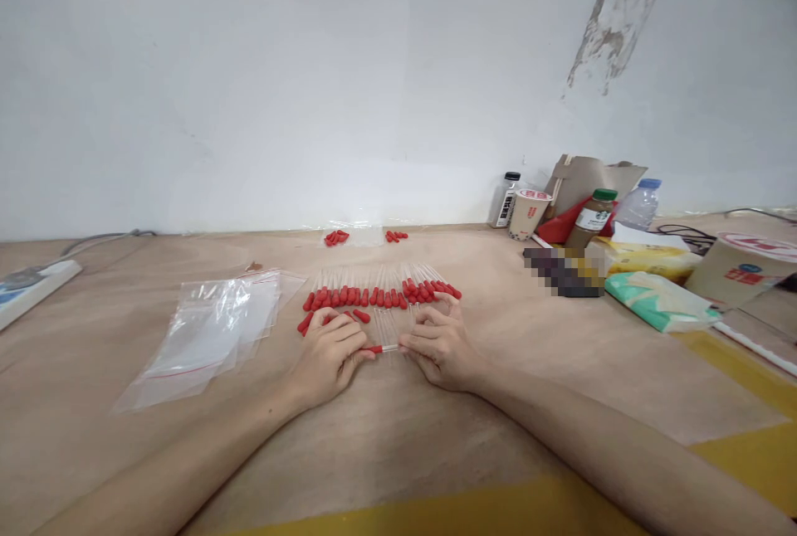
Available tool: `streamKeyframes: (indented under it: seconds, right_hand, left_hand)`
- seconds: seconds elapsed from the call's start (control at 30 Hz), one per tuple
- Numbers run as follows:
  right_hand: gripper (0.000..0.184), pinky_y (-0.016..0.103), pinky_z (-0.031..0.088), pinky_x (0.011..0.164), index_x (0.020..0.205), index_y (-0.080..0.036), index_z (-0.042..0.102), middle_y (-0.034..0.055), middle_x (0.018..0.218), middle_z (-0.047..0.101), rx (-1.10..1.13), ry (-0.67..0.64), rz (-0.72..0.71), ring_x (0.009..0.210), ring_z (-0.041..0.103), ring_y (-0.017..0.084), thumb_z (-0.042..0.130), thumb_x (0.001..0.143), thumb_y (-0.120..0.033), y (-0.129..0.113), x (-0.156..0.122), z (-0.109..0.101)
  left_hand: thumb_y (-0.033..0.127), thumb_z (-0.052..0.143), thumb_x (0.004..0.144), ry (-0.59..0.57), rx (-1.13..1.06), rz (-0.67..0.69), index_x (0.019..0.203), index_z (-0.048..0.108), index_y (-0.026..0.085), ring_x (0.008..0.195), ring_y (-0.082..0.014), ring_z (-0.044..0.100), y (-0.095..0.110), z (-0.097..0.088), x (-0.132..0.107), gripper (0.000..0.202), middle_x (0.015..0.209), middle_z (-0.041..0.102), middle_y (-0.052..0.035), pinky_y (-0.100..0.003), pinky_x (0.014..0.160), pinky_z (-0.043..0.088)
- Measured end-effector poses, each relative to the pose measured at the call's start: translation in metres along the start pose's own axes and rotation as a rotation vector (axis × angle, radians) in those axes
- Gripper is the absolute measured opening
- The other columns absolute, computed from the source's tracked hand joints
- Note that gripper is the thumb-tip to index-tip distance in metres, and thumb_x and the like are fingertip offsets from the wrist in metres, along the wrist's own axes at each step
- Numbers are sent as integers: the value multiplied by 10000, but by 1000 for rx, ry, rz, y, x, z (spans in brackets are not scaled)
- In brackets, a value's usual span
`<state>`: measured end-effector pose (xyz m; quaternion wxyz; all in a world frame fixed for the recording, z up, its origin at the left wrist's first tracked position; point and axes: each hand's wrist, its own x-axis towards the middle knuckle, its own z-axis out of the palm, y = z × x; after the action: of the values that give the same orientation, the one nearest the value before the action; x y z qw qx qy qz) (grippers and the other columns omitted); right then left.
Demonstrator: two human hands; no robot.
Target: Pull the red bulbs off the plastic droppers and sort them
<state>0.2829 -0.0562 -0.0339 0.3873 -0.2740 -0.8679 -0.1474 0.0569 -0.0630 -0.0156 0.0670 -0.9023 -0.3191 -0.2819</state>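
My left hand is closed on a red rubber bulb, whose end shows past the fingertips. In my right hand a clear dropper tube is pinched level, its end meeting the bulb; how deep it sits inside I cannot tell. Just beyond both hands lies a row of droppers with red bulbs, their thin tips pointing to the wall. Several bare clear tubes lie between the hands and that row. Loose red bulbs lie by my left fingers, partly hidden.
Clear zip bags lie at left, near a power strip. More red bulbs rest on clear plastic by the wall. At right stand a paper cup, bottles, a tissue pack and a large paper tub.
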Motion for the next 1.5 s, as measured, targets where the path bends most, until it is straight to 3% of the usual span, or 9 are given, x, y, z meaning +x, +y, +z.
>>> streamKeyframes:
  seconds: [0.47, 0.67, 0.83, 0.97, 1.1, 1.33, 1.5]
  right_hand:
    - [152, 425, 216, 947, 758, -221, 645, -32, 583, 598, 74, 21, 32, 737, 488, 137, 514, 836, -227, 2, -3, -7]
    - [159, 381, 243, 873, 823, -234, 673, -10, 672, 666, 45, 47, 249, 687, 503, 131, 523, 851, -277, 16, -6, -10]
    - [142, 344, 262, 865, 847, -207, 647, -12, 662, 657, 51, 77, 350, 638, 520, 114, 515, 835, -257, 13, -1, -2]
    - [129, 339, 266, 844, 799, -203, 639, -15, 670, 663, -5, 104, 330, 640, 523, 118, 511, 813, -202, 10, 4, -1]
    - [115, 349, 263, 846, 757, -200, 629, -10, 675, 675, -23, 103, 288, 655, 525, 125, 525, 806, -201, 9, 5, 0]
    - [128, 369, 258, 864, 760, -213, 641, -12, 682, 675, -74, 71, 216, 673, 505, 129, 524, 812, -219, 6, 7, 5]
    - [122, 387, 246, 886, 782, -231, 658, -23, 691, 666, -35, -4, 174, 719, 513, 135, 551, 796, -288, 2, 5, 3]
  left_hand:
    - [230, 493, 875, 95, 14, 53, 775, 613, 211, 859, -170, 557, -8, -4, -7, 158, 734, 640, 7, -375, 837, 323]
    - [234, 480, 880, 163, -16, -102, 949, 639, 226, 909, -169, 556, -32, -14, -17, 173, 963, 598, -47, -323, 808, 440]
    - [266, 413, 889, 225, -1, -281, 1045, 622, 211, 895, -187, 571, -46, -17, -17, 266, 976, 577, -65, -324, 775, 483]
    - [306, 452, 870, 220, 10, -401, 1078, 584, 207, 854, -177, 588, -48, -22, -20, 266, 965, 601, -45, -309, 767, 482]
    - [363, 521, 830, 192, -16, -492, 928, 577, 198, 727, -154, 590, -47, -23, -20, 200, 828, 617, -9, -276, 674, 478]
    - [391, 518, 827, 102, 30, -470, 804, 570, 207, 714, -154, 574, -54, -21, -23, 193, 796, 620, 6, -269, 647, 448]
    - [388, 539, 818, 157, 104, -383, 836, 596, 209, 818, -183, 548, -50, -23, -15, 189, 839, 614, -14, -315, 746, 422]
